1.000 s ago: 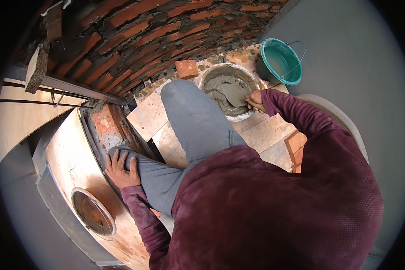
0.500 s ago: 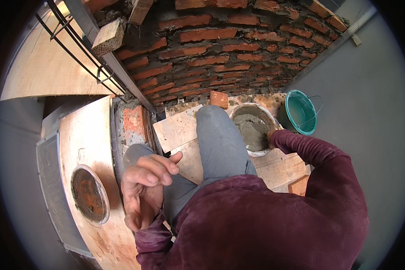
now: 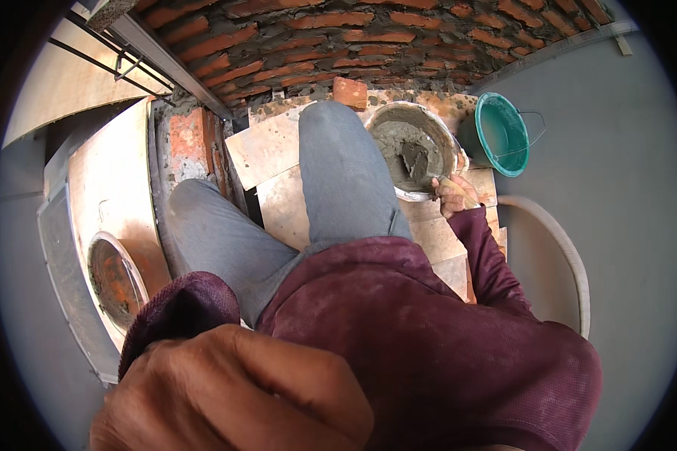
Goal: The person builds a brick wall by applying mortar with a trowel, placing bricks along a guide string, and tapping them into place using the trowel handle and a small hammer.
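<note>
My right hand (image 3: 453, 195) is closed round the wooden handle of a trowel (image 3: 431, 180). The trowel's blade dips into grey wet mortar (image 3: 402, 143) inside a round bucket (image 3: 438, 134), and the hand is just outside the near right rim. Large and close to the camera, my left hand (image 3: 233, 391) is raised at the lower left with its fingers curled in. Its fingertips are turned out of sight, and nothing shows in it. Both arms wear maroon sleeves.
A teal bucket (image 3: 495, 154) with a wire handle stands right of the mortar. On the left, a mortar-stained bucket (image 3: 139, 263) rests on a plywood board (image 3: 113, 177). A loose brick (image 3: 350, 93) lies before the brick wall (image 3: 323, 45). A pale hose (image 3: 568, 244) curves at the right.
My left hand has risen toward the camera and its fingers have curled in. My right hand, half hidden behind the bucket before, now shows with the trowel. The view has shifted.
</note>
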`<state>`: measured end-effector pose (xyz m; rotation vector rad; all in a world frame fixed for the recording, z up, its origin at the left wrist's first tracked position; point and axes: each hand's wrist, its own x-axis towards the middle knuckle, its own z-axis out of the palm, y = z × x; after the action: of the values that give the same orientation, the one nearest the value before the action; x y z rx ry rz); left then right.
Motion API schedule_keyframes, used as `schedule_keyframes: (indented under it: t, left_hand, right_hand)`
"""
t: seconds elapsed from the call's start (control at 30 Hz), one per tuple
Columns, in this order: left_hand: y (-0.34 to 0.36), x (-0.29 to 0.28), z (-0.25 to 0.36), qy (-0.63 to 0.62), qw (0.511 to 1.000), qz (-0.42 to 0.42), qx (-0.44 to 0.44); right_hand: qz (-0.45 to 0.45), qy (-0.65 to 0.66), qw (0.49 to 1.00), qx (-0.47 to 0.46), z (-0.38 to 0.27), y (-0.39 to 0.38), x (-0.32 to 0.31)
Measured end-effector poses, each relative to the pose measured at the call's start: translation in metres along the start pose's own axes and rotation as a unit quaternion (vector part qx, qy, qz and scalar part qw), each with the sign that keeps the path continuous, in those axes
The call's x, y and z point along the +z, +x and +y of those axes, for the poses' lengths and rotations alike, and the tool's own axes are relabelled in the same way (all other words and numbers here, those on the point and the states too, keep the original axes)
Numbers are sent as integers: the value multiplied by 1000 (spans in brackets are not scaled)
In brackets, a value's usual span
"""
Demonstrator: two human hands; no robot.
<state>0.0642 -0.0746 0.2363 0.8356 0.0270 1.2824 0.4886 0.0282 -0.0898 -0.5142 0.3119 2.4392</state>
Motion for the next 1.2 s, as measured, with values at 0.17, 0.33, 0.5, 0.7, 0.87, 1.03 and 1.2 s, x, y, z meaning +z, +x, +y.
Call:
schedule_keyframes:
  t: [0.17, 0.33, 0.5, 0.7, 0.87, 1.03, 1.2]
  left_hand:
    - [3, 9, 21, -1, 999, -16, 51]
    - [-11, 12, 34, -9, 995, -27, 96]
    - [-24, 13, 44, -3, 991, -26, 128]
    - [-38, 12, 54, 11, 986, -34, 162]
    - [-37, -7, 64, 92, 977, -79, 173]
    - [-88, -90, 44, 362, 902, 225, 62]
    - [-153, -167, -7, 782, 512, 341, -101]
  right_hand:
    - [177, -394, 902, 13, -15, -28, 85]
    - [229, -921, 311, -56, -57, 36, 11]
    - [132, -944, 169, 251, -26, 47, 91]
    - [222, -942, -84, 238, -19, 50, 131]
    - [282, -944, -71, 155, -35, 72, 60]
    - [169, -961, -170, 138, -23, 46, 59]
    - [184, -980, -27, 76, -27, 24, 98]
